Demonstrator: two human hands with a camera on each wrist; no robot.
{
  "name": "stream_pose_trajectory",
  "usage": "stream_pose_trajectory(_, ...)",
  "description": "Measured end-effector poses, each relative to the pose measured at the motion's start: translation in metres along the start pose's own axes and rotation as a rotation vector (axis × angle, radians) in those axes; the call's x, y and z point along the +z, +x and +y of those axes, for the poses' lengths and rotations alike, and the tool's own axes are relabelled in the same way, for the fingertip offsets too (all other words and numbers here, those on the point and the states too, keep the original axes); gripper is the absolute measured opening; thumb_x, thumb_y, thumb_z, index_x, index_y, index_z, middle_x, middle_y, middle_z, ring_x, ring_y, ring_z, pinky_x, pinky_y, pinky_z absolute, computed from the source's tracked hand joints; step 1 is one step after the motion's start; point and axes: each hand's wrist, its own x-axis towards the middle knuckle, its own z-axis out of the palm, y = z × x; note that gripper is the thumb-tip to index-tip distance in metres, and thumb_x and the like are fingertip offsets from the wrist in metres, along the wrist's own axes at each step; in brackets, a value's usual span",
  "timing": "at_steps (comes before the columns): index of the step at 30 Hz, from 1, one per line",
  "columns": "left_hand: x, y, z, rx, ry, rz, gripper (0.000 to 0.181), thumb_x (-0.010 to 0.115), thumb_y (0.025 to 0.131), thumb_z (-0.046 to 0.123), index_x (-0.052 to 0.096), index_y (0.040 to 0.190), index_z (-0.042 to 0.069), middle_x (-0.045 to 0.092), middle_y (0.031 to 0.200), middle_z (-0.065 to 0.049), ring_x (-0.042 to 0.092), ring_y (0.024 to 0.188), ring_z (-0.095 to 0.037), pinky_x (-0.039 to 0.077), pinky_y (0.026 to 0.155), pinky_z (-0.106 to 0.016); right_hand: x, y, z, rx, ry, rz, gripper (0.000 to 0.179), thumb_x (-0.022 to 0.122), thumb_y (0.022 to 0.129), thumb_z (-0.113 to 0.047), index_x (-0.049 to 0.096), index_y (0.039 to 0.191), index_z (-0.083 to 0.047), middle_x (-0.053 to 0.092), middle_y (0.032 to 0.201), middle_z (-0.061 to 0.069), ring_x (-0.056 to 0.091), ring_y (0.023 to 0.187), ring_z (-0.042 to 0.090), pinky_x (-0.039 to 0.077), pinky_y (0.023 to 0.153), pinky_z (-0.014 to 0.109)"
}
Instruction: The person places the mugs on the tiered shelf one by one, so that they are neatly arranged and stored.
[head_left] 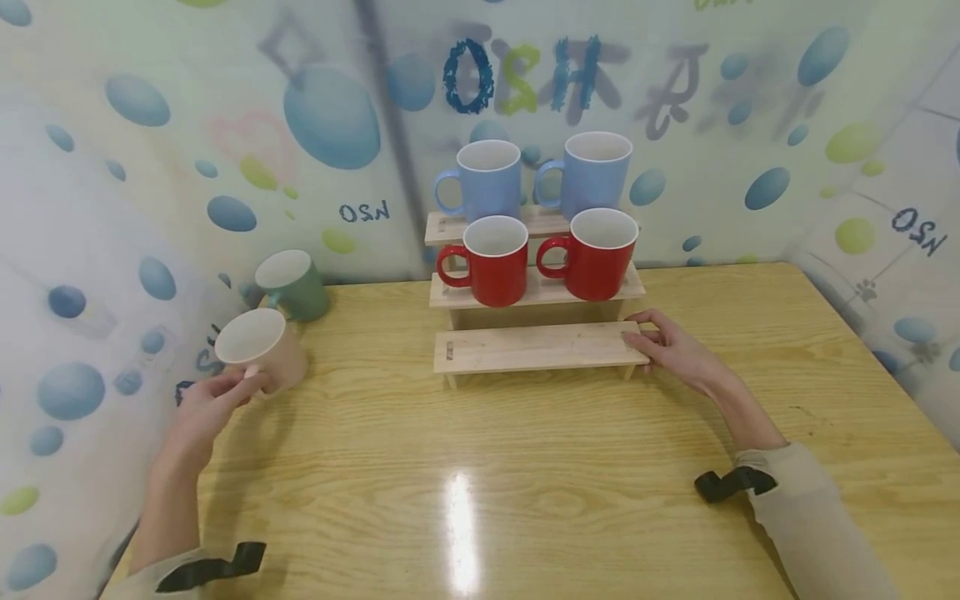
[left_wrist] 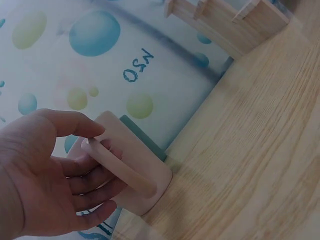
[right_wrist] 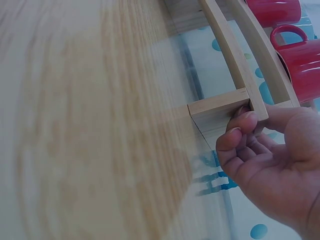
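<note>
At the left, my left hand [head_left: 217,412] grips the handle of a pale pink mug [head_left: 258,346]. In the left wrist view, the thumb lies at the handle's upper end and the fingers are curled behind it. My right hand [head_left: 671,346] pinches the right end of the lowest step of a three-tier wooden rack [head_left: 540,346], thumb on top and fingers beneath. Two red mugs [head_left: 498,271] stand on the middle step. Two light blue mugs [head_left: 489,183] occupy the top step, their bases hidden behind the red ones.
Just behind the pink mug is a green mug [head_left: 303,292], near the wall. A patterned curtain [head_left: 337,217] with blue and green spots borders the wooden table [head_left: 360,467] at the back and sides.
</note>
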Motion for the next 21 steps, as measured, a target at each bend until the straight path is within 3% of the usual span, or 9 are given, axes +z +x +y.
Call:
stream_pose_trajectory(3,0.003,0.002,0.0,0.003,-0.02,-0.007,0.052,0.054,0.101,0.047,0.064,0.096,-0.003,0.054,0.104,0.014,0.045,0.111,-0.022,0.037,0.097,-0.057,0.0,0.0,0.0,-0.001,0.005,0.001,0.051,0.05,0.107,-0.023,0.029,0.144,0.004,0.055,0.125,0.029,0.059,0.082,0.017,0.051,0.073,0.028)
stream_pose_trajectory(9,0.008,0.006,0.001,-0.024,-0.041,0.024,0.049,0.05,0.103,0.045,0.066,0.091,0.0,0.059,0.097,0.022,0.05,0.098,-0.001,0.041,0.095,-0.046,0.0,0.0,0.0,-0.004,0.009,-0.002,0.051,0.051,0.107,-0.023,0.029,0.144,0.004,0.055,0.125,0.029,0.06,0.085,0.016,0.051,0.072,0.028)
stream_pose_trajectory(15,0.012,0.011,0.005,-0.152,-0.117,0.149,0.038,0.048,0.102,0.033,0.062,0.075,0.011,0.063,0.079,0.018,0.05,0.094,-0.008,0.04,0.095,-0.046,0.0,0.0,0.001,-0.005,0.002,-0.001,0.051,0.05,0.107,-0.023,0.029,0.144,0.004,0.056,0.123,0.028,0.059,0.082,0.017,0.05,0.073,0.029)
stream_pose_trajectory(18,0.015,0.013,0.009,-0.207,-0.193,0.216,0.037,0.048,0.1,0.028,0.061,0.069,0.012,0.06,0.074,0.016,0.047,0.097,-0.012,0.035,0.102,-0.048,-0.001,0.0,0.001,-0.002,-0.002,-0.001,0.051,0.051,0.107,-0.024,0.029,0.145,0.004,0.056,0.123,0.028,0.059,0.08,0.017,0.05,0.073,0.029)
stream_pose_trajectory(21,0.018,0.014,0.012,-0.25,-0.255,0.287,0.038,0.048,0.098,0.026,0.053,0.063,0.012,0.057,0.073,0.014,0.044,0.097,-0.013,0.033,0.1,-0.044,-0.001,0.001,0.001,0.001,-0.006,0.0,0.052,0.051,0.106,-0.024,0.029,0.145,0.003,0.056,0.122,0.027,0.059,0.079,0.018,0.05,0.074,0.028)
